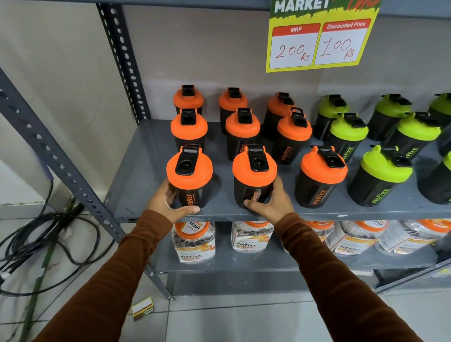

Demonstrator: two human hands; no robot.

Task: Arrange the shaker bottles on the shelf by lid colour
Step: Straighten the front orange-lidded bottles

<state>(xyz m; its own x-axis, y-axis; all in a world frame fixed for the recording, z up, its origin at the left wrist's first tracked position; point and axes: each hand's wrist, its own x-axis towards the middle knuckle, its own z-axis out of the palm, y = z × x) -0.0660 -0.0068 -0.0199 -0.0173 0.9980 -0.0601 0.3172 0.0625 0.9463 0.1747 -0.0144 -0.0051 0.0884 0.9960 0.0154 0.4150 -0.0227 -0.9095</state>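
Left hand (166,200) clamped around front-left orange-lidded shaker (189,177), right hand (271,202) clamped around adjacent orange-lidded shaker (254,177), both upright on shelf (131,182)

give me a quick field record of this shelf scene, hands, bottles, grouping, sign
left hand: grips front-left orange-lidded black shaker bottle
right hand: grips neighbouring orange-lidded black shaker bottle
grouping: orange lids left, green-lidded black shaker bottles right
surface: grey metal shelf
sign: yellow price card, 200 and 100

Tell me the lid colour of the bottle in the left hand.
Orange lid, black cap; head view.
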